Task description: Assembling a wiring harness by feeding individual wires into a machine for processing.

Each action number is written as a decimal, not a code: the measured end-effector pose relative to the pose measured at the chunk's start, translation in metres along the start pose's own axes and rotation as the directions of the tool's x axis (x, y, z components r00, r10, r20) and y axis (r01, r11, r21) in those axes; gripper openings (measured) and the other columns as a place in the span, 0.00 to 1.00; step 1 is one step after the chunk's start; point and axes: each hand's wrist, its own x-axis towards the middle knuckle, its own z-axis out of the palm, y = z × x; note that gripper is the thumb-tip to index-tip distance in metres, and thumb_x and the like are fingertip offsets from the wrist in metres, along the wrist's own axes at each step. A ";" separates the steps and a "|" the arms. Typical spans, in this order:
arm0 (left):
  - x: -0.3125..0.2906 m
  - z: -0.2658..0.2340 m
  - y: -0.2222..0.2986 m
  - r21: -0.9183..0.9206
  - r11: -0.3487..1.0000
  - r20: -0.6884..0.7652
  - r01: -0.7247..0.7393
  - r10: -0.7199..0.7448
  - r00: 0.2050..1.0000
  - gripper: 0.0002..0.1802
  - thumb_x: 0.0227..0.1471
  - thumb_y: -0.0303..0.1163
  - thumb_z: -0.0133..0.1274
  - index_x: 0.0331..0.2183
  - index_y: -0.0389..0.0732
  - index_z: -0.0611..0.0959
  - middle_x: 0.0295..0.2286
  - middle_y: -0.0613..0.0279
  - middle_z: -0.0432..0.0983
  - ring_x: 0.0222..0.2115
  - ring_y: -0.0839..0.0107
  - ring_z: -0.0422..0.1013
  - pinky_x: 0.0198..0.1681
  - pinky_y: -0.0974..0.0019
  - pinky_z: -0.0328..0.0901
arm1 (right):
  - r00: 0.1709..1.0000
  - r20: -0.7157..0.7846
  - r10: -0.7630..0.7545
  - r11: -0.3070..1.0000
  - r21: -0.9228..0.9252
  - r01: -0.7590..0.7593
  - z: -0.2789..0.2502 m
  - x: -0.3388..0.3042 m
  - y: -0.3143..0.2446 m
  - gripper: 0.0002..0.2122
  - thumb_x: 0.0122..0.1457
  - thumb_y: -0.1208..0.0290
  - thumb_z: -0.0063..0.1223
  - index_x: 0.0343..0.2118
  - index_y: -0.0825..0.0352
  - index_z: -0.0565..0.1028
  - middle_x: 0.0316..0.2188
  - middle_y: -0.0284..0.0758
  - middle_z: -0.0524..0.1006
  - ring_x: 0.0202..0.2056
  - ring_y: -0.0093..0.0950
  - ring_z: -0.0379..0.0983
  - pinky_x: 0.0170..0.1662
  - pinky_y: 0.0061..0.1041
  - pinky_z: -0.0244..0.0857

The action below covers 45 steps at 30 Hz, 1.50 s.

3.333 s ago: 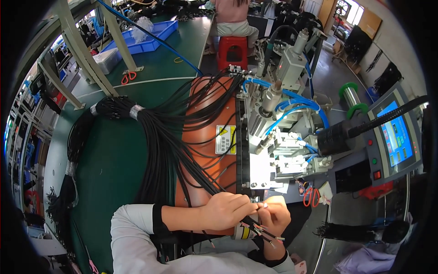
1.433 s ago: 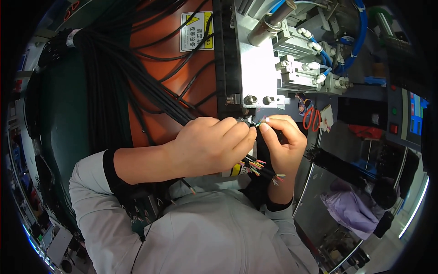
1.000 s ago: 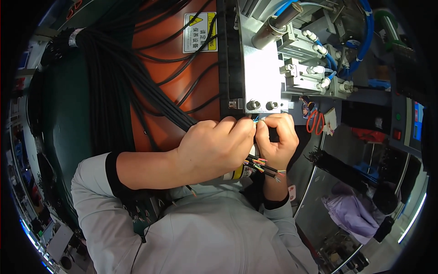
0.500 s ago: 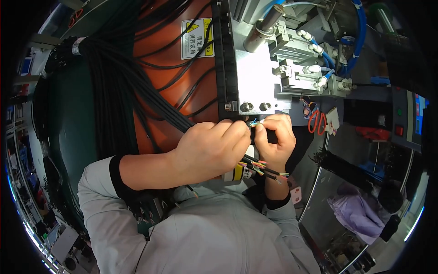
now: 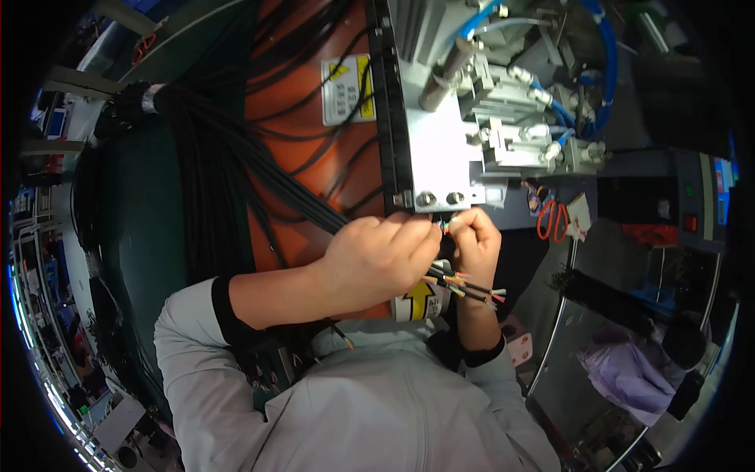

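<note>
My left hand [image 5: 381, 256] is closed round several black cables [image 5: 311, 206]. Below that fist stick out cable ends with bare coloured cores [image 5: 487, 296]. Thumb and fingers of my right hand [image 5: 476, 244] pinch the small coloured wires [image 5: 446, 227] of one cable end, close to my left fingertips. Both hands are just under the front edge of a bright metal plate [image 5: 436, 169] on a machine. My fingers partly hide the wire tips.
Black cables run over an orange machine cover [image 5: 307, 153] from a tied bundle [image 5: 151, 98]. Pneumatic cylinders [image 5: 511, 145] with blue hoses [image 5: 609, 63] stand beyond the plate. Red-handled scissors [image 5: 553, 222] hang at the right. A purple cloth [image 5: 629, 374] lies lower right.
My right fingers have drawn closer together round the coloured wires. The whole view has shifted slightly, and my left hand keeps its hold on the cables.
</note>
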 end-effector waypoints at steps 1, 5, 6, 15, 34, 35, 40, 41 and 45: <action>0.001 -0.010 0.000 -0.011 1.000 0.033 -0.004 0.005 0.999 0.03 0.37 0.30 0.50 0.22 0.44 0.73 0.20 0.71 0.60 0.20 0.80 0.63 0.17 0.76 0.54 | 0.999 0.018 -0.027 1.000 0.009 0.027 0.005 -0.002 -0.009 0.04 0.50 0.79 0.52 0.22 0.70 0.70 0.21 0.33 0.70 0.23 0.18 0.64 0.28 0.18 0.59; 0.002 -0.043 0.001 -0.054 0.999 0.043 0.003 -0.001 0.999 0.06 0.37 0.31 0.50 0.24 0.44 0.74 0.21 0.70 0.62 0.20 0.79 0.65 0.17 0.75 0.55 | 0.935 0.097 -0.340 0.807 -0.480 0.343 0.025 -0.022 -0.051 0.03 0.46 0.80 0.55 0.26 0.70 0.74 0.22 0.36 0.73 0.26 0.25 0.71 0.31 0.22 0.63; 0.001 -0.053 0.002 -0.018 1.000 0.026 -0.002 0.002 1.000 0.06 0.37 0.31 0.50 0.24 0.44 0.74 0.21 0.70 0.62 0.20 0.79 0.65 0.17 0.75 0.55 | 0.922 0.116 -0.371 0.800 -0.464 0.380 0.029 -0.026 -0.061 0.03 0.46 0.80 0.55 0.26 0.70 0.74 0.22 0.36 0.73 0.26 0.25 0.71 0.31 0.22 0.63; 0.000 -0.113 0.017 -0.037 0.997 0.164 0.069 -0.062 0.985 0.12 0.39 0.30 0.51 0.32 0.42 0.78 0.21 0.71 0.65 0.19 0.78 0.66 0.20 0.74 0.57 | 0.746 0.126 -0.653 0.547 -0.603 0.581 0.050 -0.055 -0.100 0.07 0.40 0.84 0.57 0.24 0.69 0.72 0.22 0.36 0.74 0.26 0.31 0.71 0.32 0.25 0.65; 0.012 -0.102 0.003 -0.382 0.915 -0.251 -0.131 0.034 0.967 0.17 0.37 0.29 0.52 0.36 0.39 0.77 0.27 0.64 0.71 0.23 0.72 0.69 0.23 0.74 0.63 | 0.769 0.155 -0.620 0.776 -0.023 0.630 0.019 -0.060 -0.086 0.10 0.39 0.88 0.60 0.28 0.73 0.76 0.25 0.39 0.75 0.29 0.28 0.70 0.33 0.23 0.64; 0.011 -0.102 0.002 -0.411 0.905 -0.233 -0.106 0.008 0.972 0.18 0.38 0.27 0.52 0.37 0.38 0.78 0.29 0.62 0.73 0.22 0.71 0.70 0.22 0.72 0.63 | 0.802 0.150 -0.579 0.809 -0.017 0.587 0.019 -0.055 -0.085 0.10 0.39 0.88 0.60 0.28 0.73 0.76 0.24 0.39 0.75 0.29 0.28 0.70 0.32 0.22 0.63; 0.007 -0.047 0.000 -0.451 0.892 -0.120 -0.039 -0.017 0.993 0.17 0.37 0.24 0.54 0.36 0.35 0.79 0.29 0.60 0.74 0.24 0.68 0.71 0.20 0.70 0.64 | 0.814 0.204 -0.544 0.813 -0.114 0.571 0.013 -0.030 -0.073 0.10 0.41 0.87 0.61 0.29 0.73 0.75 0.24 0.38 0.74 0.27 0.27 0.70 0.31 0.21 0.63; 0.007 -0.041 0.001 -0.442 0.897 -0.123 -0.029 -0.028 0.992 0.16 0.38 0.24 0.55 0.35 0.34 0.79 0.28 0.60 0.74 0.24 0.68 0.72 0.20 0.70 0.64 | 0.804 0.234 -0.547 0.798 -0.144 0.585 0.011 -0.028 -0.072 0.10 0.42 0.87 0.61 0.29 0.72 0.75 0.25 0.39 0.74 0.27 0.27 0.69 0.32 0.21 0.63; 0.008 -0.024 0.004 -0.418 0.909 -0.135 -0.005 -0.056 0.989 0.14 0.39 0.26 0.56 0.33 0.33 0.79 0.26 0.60 0.73 0.23 0.67 0.72 0.19 0.70 0.63 | 0.690 0.253 -0.678 0.676 -0.154 0.720 0.004 -0.021 -0.058 0.15 0.41 0.87 0.62 0.34 0.71 0.73 0.27 0.40 0.74 0.29 0.27 0.70 0.33 0.20 0.64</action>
